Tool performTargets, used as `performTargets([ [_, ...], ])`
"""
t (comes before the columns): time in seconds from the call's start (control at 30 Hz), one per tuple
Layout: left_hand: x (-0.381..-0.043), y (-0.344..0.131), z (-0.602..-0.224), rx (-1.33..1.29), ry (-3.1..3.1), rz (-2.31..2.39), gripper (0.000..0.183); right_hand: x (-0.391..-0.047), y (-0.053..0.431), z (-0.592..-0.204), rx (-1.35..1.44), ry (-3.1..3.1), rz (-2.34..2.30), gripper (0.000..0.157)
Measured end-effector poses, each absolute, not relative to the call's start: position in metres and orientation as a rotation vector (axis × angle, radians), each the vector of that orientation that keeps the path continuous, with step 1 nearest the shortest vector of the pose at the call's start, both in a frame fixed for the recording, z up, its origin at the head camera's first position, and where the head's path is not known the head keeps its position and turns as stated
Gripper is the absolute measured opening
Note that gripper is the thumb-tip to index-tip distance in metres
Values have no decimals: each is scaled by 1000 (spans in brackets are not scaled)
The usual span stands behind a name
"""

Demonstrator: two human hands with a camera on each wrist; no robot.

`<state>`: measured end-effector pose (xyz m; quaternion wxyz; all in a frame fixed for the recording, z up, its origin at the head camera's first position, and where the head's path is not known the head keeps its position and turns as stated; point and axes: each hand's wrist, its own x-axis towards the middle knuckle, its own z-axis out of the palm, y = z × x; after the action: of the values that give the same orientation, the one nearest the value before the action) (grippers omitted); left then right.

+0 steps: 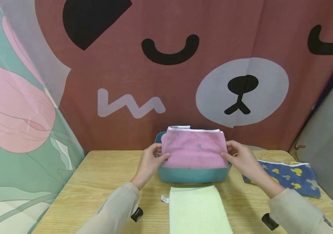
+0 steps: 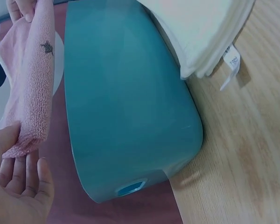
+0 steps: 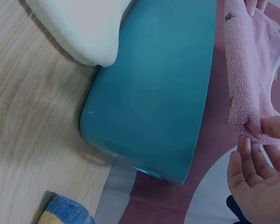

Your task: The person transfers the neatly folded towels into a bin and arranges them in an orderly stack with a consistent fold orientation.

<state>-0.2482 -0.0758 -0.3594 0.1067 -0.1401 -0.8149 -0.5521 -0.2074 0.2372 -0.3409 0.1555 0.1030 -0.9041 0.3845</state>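
We are seeing a person's left hand (image 1: 149,161) pinching one end of a folded pink towel (image 1: 194,149), its thumb lying on the near face and its fingers tucking in behind. The right hand (image 1: 240,159) is pinching the opposite end in the same way, so both grips are clamping on the cloth and the towel is stretching between them. We are finding the towel at the mouth of a teal bin (image 1: 192,175), its white-edged top standing above the rim; from both wrists we are seeing a gap between the cloth and the bin's front wall (how far down it is reaching inside, we cannot tell). Just in front of the bin, a folded pale yellow-green towel (image 1: 198,211) is lying on the wooden table (image 1: 102,182), a white tag (image 1: 165,199) poking out from its left side. Off to the right, partly behind the right forearm, a blue towel (image 1: 295,177) with yellow figures is resting on the tabletop. Behind everything, a curtain (image 1: 117,133) is showing a large brown bear's face, while a pale sleeve (image 1: 119,204) is covering the left forearm.
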Motion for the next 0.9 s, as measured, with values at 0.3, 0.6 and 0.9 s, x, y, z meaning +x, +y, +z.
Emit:
performTargets([
  [0.3, -259, -74, -358, -379, -2426, -1598, 28, -220, 236, -340, 263, -2606, 1108, 26],
  [0.6, -269, -76, -361, -352, -2440, -1535, 28, -232, 236, -346, 212, -2633, 1124, 25],
  [0.9, -273, -76, -366, -312, -2489, -1491, 29, -239, 234, -355, 192, -2633, 1164, 26],
])
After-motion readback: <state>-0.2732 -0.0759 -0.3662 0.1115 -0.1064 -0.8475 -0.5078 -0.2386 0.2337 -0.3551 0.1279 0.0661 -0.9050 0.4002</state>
